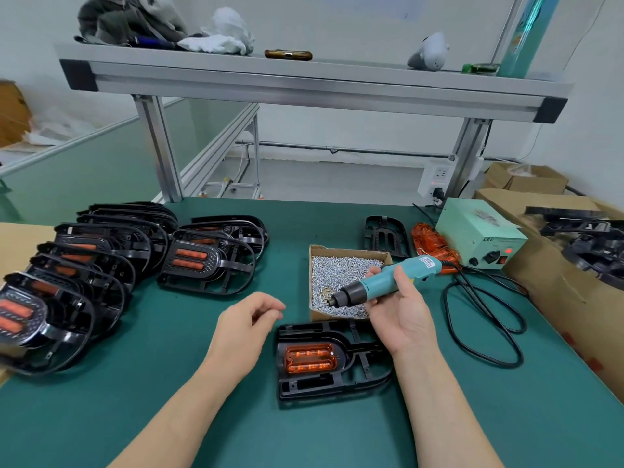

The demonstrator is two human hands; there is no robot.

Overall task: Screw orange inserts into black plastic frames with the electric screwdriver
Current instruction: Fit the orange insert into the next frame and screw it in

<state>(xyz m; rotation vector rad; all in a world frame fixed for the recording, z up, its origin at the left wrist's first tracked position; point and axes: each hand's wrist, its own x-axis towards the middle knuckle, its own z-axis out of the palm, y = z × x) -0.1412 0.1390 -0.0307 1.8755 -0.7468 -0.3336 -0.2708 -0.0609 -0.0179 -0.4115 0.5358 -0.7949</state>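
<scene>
A black plastic frame (pixel 358 366) lies on the green mat in front of me, with an orange insert (pixel 310 358) seated in its left part. My right hand (pixel 401 312) grips the teal electric screwdriver (pixel 388 278), held above the frame with its bit pointing left over a cardboard box of screws (pixel 337 282). My left hand (pixel 246 329) hovers left of the frame with loosely curled fingers and holds nothing that I can see.
Several assembled frames (pixel 101 265) are stacked at the left. An empty frame (pixel 385 236) and loose orange inserts (pixel 434 244) lie behind the screw box. A pale green power supply (pixel 479 234) and its black cable (pixel 486 319) sit to the right, beside cardboard boxes (pixel 557 265).
</scene>
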